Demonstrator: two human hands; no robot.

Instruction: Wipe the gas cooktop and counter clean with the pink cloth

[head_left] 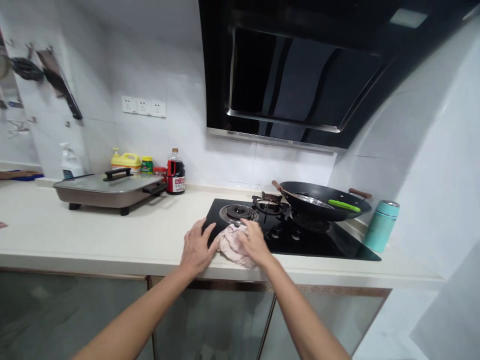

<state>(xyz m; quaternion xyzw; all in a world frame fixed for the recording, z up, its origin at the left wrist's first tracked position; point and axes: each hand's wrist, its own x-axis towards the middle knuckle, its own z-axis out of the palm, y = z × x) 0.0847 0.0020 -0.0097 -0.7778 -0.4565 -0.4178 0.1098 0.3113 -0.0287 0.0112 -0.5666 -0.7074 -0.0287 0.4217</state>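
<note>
My right hand [254,243] grips a crumpled pale pink cloth [232,244] at the front left edge of the black glass gas stove [337,242]. Part of the cloth hangs toward the counter's front edge. To its left, my left hand [197,248] rests by the stove's left corner with its fingers spread. Its thumb reaches the side of the cloth; whether it presses on it I cannot tell. Just behind the hands is the left burner [239,213], with its grate off and metal rings bare.
A black wok [318,210] with a green-handled utensil [344,205] sits on the stove's right side. Beside it stands a teal bottle [382,227]. An electric pan [101,197], soy sauce bottle [176,172] and cleaners stand left. A range hood [300,80] overhangs; another person's hand shows far left.
</note>
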